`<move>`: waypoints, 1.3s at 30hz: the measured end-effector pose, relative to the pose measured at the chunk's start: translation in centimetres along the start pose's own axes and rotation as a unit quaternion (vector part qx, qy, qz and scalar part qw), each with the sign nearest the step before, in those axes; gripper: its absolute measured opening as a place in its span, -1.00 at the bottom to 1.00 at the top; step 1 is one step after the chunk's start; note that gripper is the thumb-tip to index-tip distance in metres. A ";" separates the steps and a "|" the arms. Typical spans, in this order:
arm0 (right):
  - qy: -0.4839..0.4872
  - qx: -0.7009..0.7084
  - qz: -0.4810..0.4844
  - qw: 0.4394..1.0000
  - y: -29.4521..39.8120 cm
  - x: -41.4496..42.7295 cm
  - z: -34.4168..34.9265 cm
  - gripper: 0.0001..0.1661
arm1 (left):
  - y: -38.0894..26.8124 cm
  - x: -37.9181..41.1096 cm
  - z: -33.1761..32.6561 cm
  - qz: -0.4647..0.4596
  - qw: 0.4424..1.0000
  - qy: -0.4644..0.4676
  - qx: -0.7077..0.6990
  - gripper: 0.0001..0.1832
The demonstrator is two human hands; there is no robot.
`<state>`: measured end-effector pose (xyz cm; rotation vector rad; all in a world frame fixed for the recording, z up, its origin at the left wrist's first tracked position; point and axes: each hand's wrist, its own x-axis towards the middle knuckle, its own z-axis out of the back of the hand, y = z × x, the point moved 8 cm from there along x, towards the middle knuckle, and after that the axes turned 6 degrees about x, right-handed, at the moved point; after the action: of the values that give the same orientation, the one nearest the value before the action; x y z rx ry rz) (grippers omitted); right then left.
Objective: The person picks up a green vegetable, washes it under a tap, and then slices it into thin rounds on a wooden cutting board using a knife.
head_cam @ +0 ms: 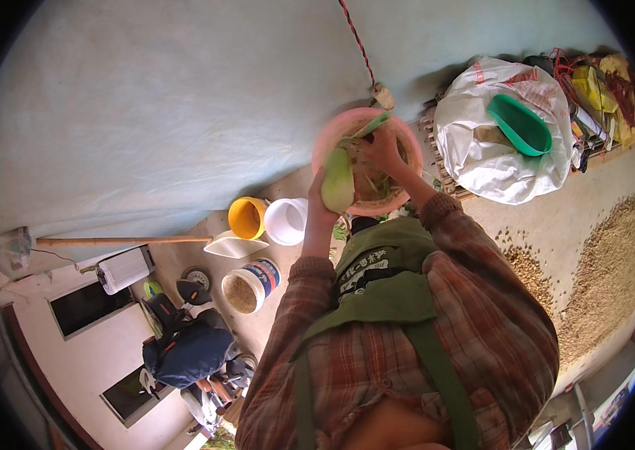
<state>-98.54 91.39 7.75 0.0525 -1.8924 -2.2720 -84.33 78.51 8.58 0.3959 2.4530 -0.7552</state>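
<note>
My left hand (319, 198) holds a plump pale-green radish (338, 183), its lower end paler and toward me. Green leaf stalks (367, 128) stretch from its top toward the wall. My right hand (382, 151) has its fingers bent around these stalks; the exact grip is partly hidden. Both hands are over a round pink basin (324, 130). Inside it lie bits of leaf and stalk (376, 188), partly covered by my right forearm.
Left of the basin stand a white bucket (286, 221), a yellow bucket (246, 218) and a grain-filled pail (250, 287). A green scoop (520, 125) rests on a white woven sack (464, 135) at right. Grain (604, 281) covers the floor beyond. A motor scooter (193, 349) is parked at left.
</note>
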 end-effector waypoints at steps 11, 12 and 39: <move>0.031 0.078 0.060 0.995 4.3 -4.6 0.6 -0.83 | -0.1 0.5 1.8 -0.055 0.997 -0.040 -0.049 -0.52; 0.016 0.084 0.085 0.993 5.0 -4.6 0.8 -0.82 | -0.1 0.2 1.4 -0.058 0.996 -0.040 -0.050 -0.50; 0.023 -0.012 0.022 0.999 -1.0 -0.5 -0.5 -0.78 | 0.9 -0.4 2.3 0.010 0.999 -0.049 -0.017 -0.56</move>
<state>-98.11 91.12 6.64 0.0601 -1.8251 -2.2444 -82.70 77.82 6.77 0.3618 2.3642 -0.7059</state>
